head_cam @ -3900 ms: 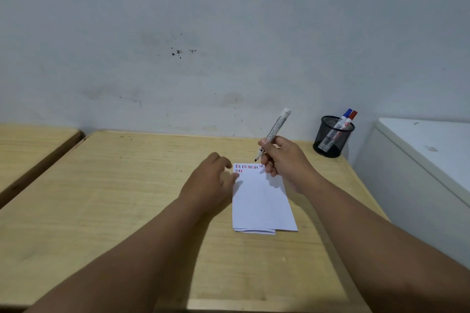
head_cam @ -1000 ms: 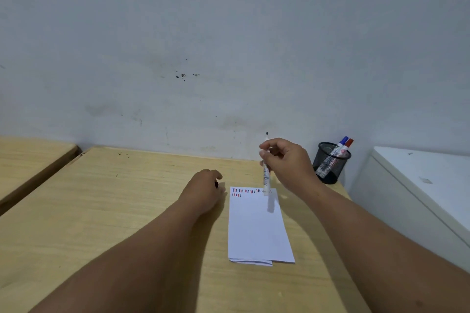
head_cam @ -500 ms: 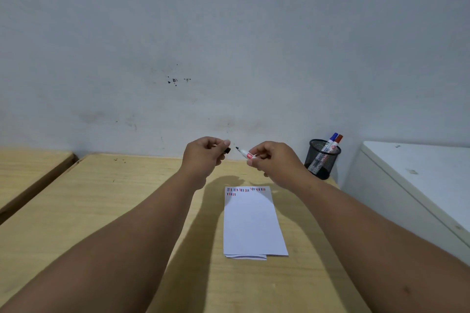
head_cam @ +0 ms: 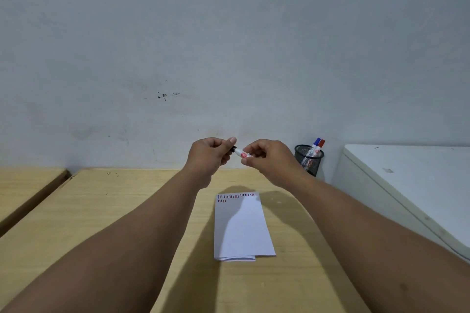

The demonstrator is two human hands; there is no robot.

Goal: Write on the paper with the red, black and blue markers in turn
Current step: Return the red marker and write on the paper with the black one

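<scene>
Both hands are raised above the wooden desk (head_cam: 101,211), in front of the wall. My right hand (head_cam: 269,160) grips the white body of the black marker (head_cam: 241,154). My left hand (head_cam: 211,156) pinches its black cap (head_cam: 233,148), which sits over the marker's tip end. Below, the folded white paper (head_cam: 241,231) lies flat on the desk, with short red, black and blue strokes along its top edge. The blue marker (head_cam: 315,143) and red marker (head_cam: 321,144) stand capped in a black mesh pen cup (head_cam: 309,161) at the back right.
A white cabinet top (head_cam: 419,180) stands right of the desk, close to the pen cup. A second wooden desk (head_cam: 23,185) sits at the left across a narrow gap. The grey wall runs directly behind.
My right hand stopped writing, lifted the black marker off the paper and turned it sideways. My left hand rose from the desk with the cap, and cap and tip have now come together.
</scene>
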